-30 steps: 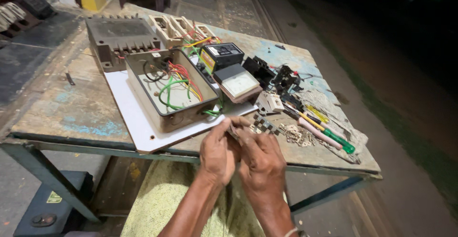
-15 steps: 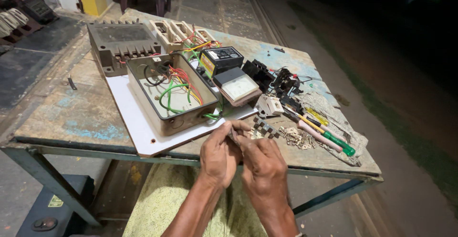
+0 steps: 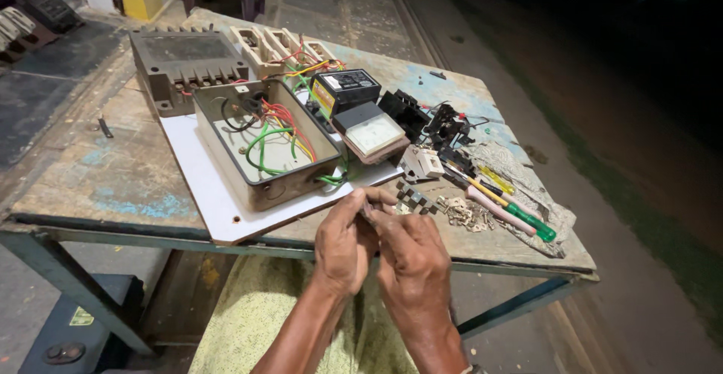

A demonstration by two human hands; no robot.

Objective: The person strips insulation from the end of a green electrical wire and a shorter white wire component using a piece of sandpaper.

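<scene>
Head view. My left hand (image 3: 345,242) and right hand (image 3: 410,257) meet just off the near edge of the wooden table (image 3: 83,170), over my patterned cloth (image 3: 248,314). Both sets of fingertips are pinched together on a small dark part (image 3: 367,210) held between them. The part is nearly hidden by my fingers; only a sliver shows, so I cannot tell its long axis or which way it points. My left thumb and forefinger are closed around it from the left, and my right thumb and forefinger press in from the right, so neither hand is open.

Just beyond my fingertips, on the table, lie a cluster of small dark blocks (image 3: 413,195) and, beside them to the right, a heap of small pale metal pieces (image 3: 463,213). A white square component (image 3: 422,163) sits behind the blocks.

Further right, screwdrivers rest on a crumpled rag (image 3: 527,186): a green-handled one (image 3: 527,222), a pink-handled one (image 3: 497,210) and a yellow-handled one (image 3: 498,180), all with long axes running diagonally from far left to near right, handles toward the near right.

To the left, an open metal box (image 3: 260,144) holding green, red and yellow wires (image 3: 275,137) stands on a white board (image 3: 207,186). Behind it are a grey ribbed housing (image 3: 184,61), a black module (image 3: 346,88) and a panel meter (image 3: 373,133).
</scene>
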